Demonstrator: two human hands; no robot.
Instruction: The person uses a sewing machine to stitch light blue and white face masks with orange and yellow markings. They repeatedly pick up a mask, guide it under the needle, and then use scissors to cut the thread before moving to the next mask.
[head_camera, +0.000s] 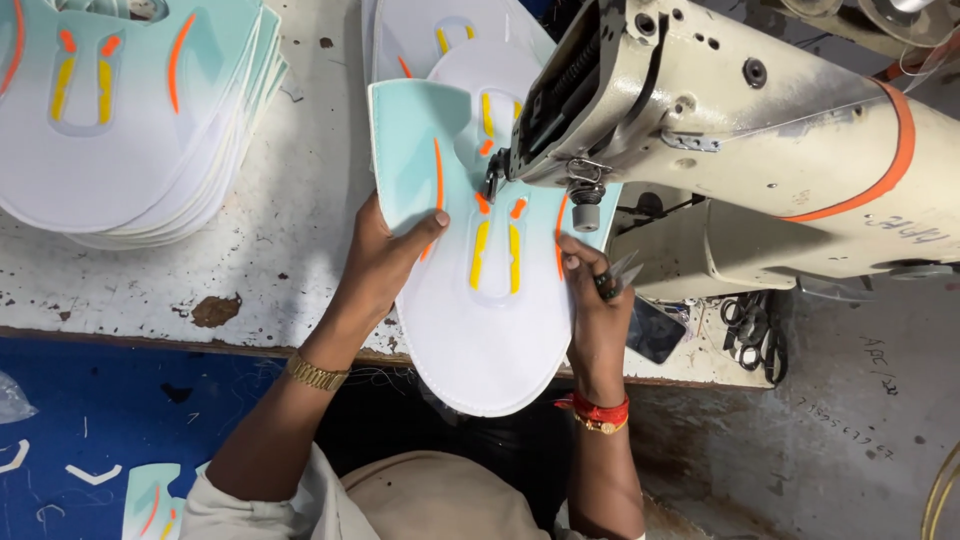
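Left hand: the left hand (385, 255) lies flat, fingers spread, pressing the white and mint fabric panel (480, 320).
Right hand: the right hand (592, 300) pins the panel's right edge and grips small snips (618, 275).
Panel: under the sewing machine (740, 130) head, overhanging the table's (290, 260) near edge.
Stack: matching panels (130, 110) at the far-left corner.
Scissors: black scissors (750, 325) near the machine base.
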